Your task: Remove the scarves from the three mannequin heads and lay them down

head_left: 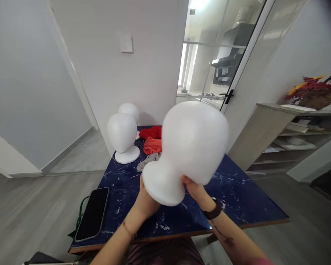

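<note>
A white foam mannequin head (191, 147) is lifted above the dark blue marbled table (237, 195), tilted with its round base toward me. My left hand (145, 200) grips the base from the left and below. My right hand (194, 189), a dark watch on its wrist, holds the neck and base from the right. Both hands' fingers are mostly hidden behind the foam. Two more white foam heads, a nearer one (123, 136) and a farther one (129, 110), stand upright at the table's far left corner.
Red (151, 131), orange (152, 145) and grey (147, 161) cloths lie at the far middle of the table. A black phone (93, 213) rests at the near left edge. A shelf unit with a plant (314, 92) stands right; a glass door is behind.
</note>
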Tool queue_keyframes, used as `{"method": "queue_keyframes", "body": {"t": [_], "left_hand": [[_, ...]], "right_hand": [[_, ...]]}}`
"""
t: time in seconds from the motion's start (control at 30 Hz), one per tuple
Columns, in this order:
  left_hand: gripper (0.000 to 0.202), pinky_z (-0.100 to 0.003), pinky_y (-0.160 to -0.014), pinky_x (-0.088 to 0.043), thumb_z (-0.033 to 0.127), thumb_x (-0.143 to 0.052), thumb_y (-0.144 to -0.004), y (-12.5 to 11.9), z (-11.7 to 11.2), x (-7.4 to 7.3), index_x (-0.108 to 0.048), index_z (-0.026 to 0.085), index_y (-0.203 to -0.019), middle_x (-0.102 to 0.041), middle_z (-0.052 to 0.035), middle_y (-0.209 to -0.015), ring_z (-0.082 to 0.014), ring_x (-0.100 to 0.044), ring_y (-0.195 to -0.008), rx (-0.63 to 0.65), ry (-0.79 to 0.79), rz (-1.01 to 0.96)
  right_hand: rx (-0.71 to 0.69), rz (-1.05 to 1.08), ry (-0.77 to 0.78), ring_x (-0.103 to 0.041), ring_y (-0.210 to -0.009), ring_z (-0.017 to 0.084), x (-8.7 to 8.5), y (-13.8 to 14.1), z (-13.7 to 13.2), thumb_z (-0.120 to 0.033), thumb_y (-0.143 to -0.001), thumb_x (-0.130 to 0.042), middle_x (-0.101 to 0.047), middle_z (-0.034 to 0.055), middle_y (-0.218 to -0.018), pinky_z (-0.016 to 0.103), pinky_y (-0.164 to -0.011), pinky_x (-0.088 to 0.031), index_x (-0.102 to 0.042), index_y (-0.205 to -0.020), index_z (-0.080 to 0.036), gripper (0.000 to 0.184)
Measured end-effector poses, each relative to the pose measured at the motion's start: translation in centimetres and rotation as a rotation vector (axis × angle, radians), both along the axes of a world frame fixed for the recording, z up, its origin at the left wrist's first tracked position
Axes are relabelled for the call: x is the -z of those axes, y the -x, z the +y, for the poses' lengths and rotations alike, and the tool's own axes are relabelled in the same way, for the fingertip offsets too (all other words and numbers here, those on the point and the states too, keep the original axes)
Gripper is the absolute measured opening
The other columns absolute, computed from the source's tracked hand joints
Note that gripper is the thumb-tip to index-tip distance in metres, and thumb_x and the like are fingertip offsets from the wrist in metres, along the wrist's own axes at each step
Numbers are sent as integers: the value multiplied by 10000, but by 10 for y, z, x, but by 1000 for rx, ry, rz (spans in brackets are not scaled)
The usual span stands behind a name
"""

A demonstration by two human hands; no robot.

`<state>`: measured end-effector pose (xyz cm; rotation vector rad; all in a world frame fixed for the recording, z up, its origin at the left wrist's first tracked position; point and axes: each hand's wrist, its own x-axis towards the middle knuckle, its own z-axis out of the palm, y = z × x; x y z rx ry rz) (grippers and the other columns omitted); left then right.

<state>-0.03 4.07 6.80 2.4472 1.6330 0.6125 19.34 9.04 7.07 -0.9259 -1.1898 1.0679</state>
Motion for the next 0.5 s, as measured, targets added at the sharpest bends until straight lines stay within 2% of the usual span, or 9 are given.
{"method": "queue_keyframes", "body": {"t": [0.03,0.1,0.13,0.2,0.27,0.37,0.43,0.5], "left_hand": [[645,-608,-1068,-220,257,-658,-714,6,-24,2,-465,303,-1327,-507,-92,-1356,-338,-355,-1306,30,35,-8],[678,-517,-1026,-377,301,-641,-753,21,-67,7,-384,337,-1379,-528,-80,-1338,-289,-427,-1271,121,199,-157],[622,-477,-1018,-405,322,-600,-796,28,-84,9,-378,373,-1375,-534,-58,-1334,-257,-460,-1251,178,287,-235],[460,-412,-961,-473,344,-545,-837,42,-109,13,-484,430,-1285,-594,-18,-1266,-225,-557,-1151,245,380,-386],[333,-364,-865,-533,350,-509,-852,54,-124,16,-596,443,-1160,-672,-5,-1131,-215,-634,-1018,254,400,-511],[259,-355,-792,-555,358,-484,-858,68,-137,22,-680,414,-1019,-710,-18,-972,-222,-660,-915,71,328,-637],[240,-388,-838,-537,378,-488,-856,75,-141,27,-692,382,-983,-690,-32,-1002,-238,-639,-960,-132,230,-701],[244,-418,-871,-522,396,-509,-842,81,-138,32,-674,354,-1016,-636,-46,-1115,-257,-601,-1038,-290,117,-745]], "right_hand": [[-67,-2,21,-574,-1061,280,2,20,-1,-546,-564,-730,-666,80,-1047,501,-982,-438,-554,-1181,-255,705],[-214,7,64,-579,-1051,288,5,58,-6,-536,-520,-768,-670,78,-1037,489,-980,-443,-565,-1165,-255,733],[-277,13,79,-579,-1050,293,7,76,-8,-536,-505,-778,-670,76,-1038,487,-979,-442,-569,-1158,-256,741],[-360,13,89,-564,-1081,295,11,108,-10,-536,-488,-788,-668,58,-1047,487,-990,-430,-571,-1145,-272,740],[-378,1,76,-529,-1138,284,17,130,-10,-533,-489,-786,-663,27,-1063,491,-1012,-406,-562,-1142,-299,729],[-318,-9,60,-482,-1199,282,31,149,-6,-529,-481,-788,-649,34,-1101,504,-1059,-345,-558,-1143,-276,745],[-268,-6,60,-489,-1192,294,38,154,-3,-531,-478,-788,-641,59,-1124,507,-1072,-328,-565,-1135,-241,752],[-256,-8,46,-507,-1175,285,42,156,-2,-528,-496,-779,-639,26,-1137,501,-1061,-352,-564,-1127,-268,715]]}}
